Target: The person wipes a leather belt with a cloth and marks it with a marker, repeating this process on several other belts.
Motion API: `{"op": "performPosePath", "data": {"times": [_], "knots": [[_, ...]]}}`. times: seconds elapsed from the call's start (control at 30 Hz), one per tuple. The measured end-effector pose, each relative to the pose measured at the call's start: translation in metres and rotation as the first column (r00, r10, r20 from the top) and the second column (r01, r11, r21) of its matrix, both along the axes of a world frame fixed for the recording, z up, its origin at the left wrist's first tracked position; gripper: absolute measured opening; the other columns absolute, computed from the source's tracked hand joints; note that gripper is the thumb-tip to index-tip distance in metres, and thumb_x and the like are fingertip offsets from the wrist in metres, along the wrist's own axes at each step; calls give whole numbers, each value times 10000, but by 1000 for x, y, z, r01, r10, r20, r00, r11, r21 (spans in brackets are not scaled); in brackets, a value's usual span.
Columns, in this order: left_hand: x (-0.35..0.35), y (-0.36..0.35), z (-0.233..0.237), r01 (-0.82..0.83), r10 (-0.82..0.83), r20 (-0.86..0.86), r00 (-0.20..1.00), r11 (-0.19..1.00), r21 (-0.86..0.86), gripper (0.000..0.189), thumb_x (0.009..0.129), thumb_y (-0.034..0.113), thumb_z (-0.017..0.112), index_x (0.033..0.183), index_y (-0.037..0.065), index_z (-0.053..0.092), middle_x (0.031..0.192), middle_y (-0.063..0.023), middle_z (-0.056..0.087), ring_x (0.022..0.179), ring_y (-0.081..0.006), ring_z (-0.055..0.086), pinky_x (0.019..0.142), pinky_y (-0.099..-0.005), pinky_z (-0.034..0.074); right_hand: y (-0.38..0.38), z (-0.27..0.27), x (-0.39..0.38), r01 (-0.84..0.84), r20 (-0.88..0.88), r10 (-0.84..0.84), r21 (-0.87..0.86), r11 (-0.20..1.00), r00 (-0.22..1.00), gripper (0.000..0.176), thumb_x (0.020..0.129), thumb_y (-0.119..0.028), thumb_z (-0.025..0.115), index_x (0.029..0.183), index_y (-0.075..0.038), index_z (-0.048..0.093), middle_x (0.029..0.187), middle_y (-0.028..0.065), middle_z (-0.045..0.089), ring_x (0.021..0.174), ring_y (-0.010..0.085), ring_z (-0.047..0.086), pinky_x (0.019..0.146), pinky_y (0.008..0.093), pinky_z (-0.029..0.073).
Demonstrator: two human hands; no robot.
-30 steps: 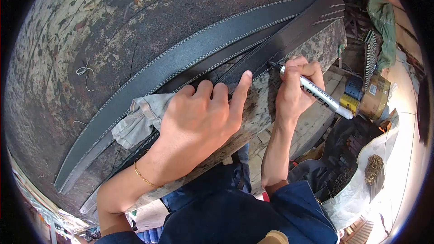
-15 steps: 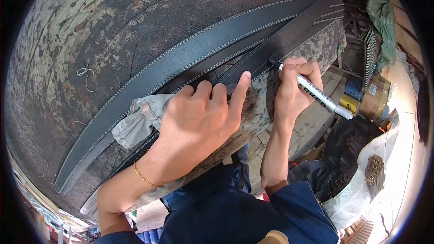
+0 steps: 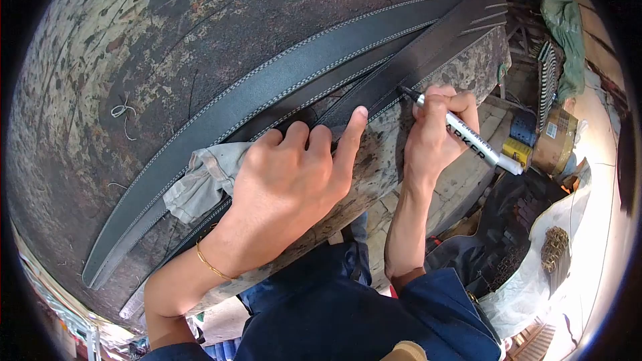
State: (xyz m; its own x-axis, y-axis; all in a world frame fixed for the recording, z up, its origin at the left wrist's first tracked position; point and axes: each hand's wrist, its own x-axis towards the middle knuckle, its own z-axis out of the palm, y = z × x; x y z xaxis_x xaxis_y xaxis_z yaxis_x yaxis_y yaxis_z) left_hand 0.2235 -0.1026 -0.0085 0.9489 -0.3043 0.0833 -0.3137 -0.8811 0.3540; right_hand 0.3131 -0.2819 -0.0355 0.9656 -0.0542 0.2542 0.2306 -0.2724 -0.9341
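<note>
Several dark leather strips with pale stitching along their edges lie across the worn table. My right hand (image 3: 438, 127) grips a silver permanent marker (image 3: 478, 142), its black tip touching the edge of a dark strip (image 3: 428, 47) that runs diagonally to the upper right. My left hand (image 3: 294, 167) presses on the strips to the left of the marker, index finger stretched out on the dark strip and the other fingers curled. A crumpled grey cloth (image 3: 200, 184) is tucked under my left hand. Beyond it curves a wide stitched strip (image 3: 267, 80).
The stained tabletop (image 3: 87, 127) carries loose bits of thread (image 3: 122, 108). Off its right edge are a cardboard box (image 3: 556, 140), a yellow item (image 3: 516, 150), a green cloth (image 3: 563, 33) and a pale sack (image 3: 535, 281) with a coil of wire.
The marker tip has shifted slightly up and left along the strip's edge. My left hand has moved very slightly left; its hold looks the same.
</note>
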Motion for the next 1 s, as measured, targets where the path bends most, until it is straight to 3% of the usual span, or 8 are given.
{"op": "performPosePath", "data": {"times": [0.1, 0.2, 0.27, 0.4, 0.47, 0.57, 0.7, 1.0], "knots": [[0, 0, 1, -8, 8, -5, 1000, 1000, 2, 583, 731, 129, 674, 1310, 108, 612, 672, 13, 446, 596, -141, 502, 497, -279, 424, -1, 1, 0, 20, -7, -19, 77, 997, 1000, 243, 873, 83, 542, 733, -56, 400, 696, 39, 503, 627, 82, 412, 533, 230, 341], [0, 0, 1, -11, 11, -13, 1000, 1000, -4, 579, 735, 125, 671, 1310, 111, 613, 673, 11, 445, 597, -144, 500, 500, -281, 428, 0, 2, 0, 7, -1, -7, -4, 1000, 1000, 249, 866, 90, 544, 728, -55, 397, 695, 49, 515, 617, 86, 413, 532, 234, 343], [0, -1, 1, -18, 18, -9, 1000, 1000, -17, 583, 733, 122, 671, 1313, 112, 612, 673, 10, 443, 598, -145, 499, 502, -282, 431, 0, 2, 0, -7, -13, 7, 52, 999, 1000, 255, 827, 82, 637, 685, -12, 448, 678, 45, 527, 643, 79, 452, 587, 233, 372], [0, -1, 0, -17, 17, -1, 1000, 1000, -11, 576, 739, 127, 673, 1312, 113, 613, 673, 10, 443, 599, -144, 501, 499, -283, 429, 3, 2, 0, -16, -7, 17, 66, 998, 1000, 260, 817, 83, 643, 678, -14, 446, 666, 43, 526, 622, 77, 444, 570, 233, 362], [0, -1, 0, -17, 17, -5, 1000, 1000, 4, 571, 743, 134, 677, 1310, 111, 614, 672, 9, 443, 600, -142, 502, 499, -282, 426, 5, 3, 0, -3, 81, 14, -129, 992, 997, 271, 808, 87, 645, 671, -19, 436, 652, 37, 515, 597, 74, 426, 550, 234, 350], [0, -1, 0, -9, 9, -13, 1000, 1000, 4, 564, 747, 138, 681, 1307, 110, 616, 670, 9, 442, 600, -142, 504, 497, -282, 422, 6, 3, -2, -2, 72, 14, -159, 987, 997, 279, 802, 89, 647, 668, -20, 428, 640, 29, 500, 583, 72, 414, 534, 234, 341], [0, 0, -1, -10, 10, -9, 1000, 1000, -7, 567, 744, 135, 683, 1306, 106, 616, 669, 8, 443, 599, -142, 505, 497, -282, 422, 1, 2, 0, 45, -22, -41, 178, 983, 999, 265, 830, 91, 624, 681, -21, 435, 659, 33, 508, 630, 77, 427, 585, 238, 356], [1, 0, 1, -5, 5, -28, 1000, 1000, -28, 601, 710, 112, 674, 1307, 96, 613, 670, 4, 441, 606, -147, 510, 503, -288, 427, 5, 4, 0, 59, -46, -57, 62, 996, 997, 256, 828, 87, 636, 682, -14, 451, 655, 33, 504, 612, 75, 423, 564, 236, 349]]}}
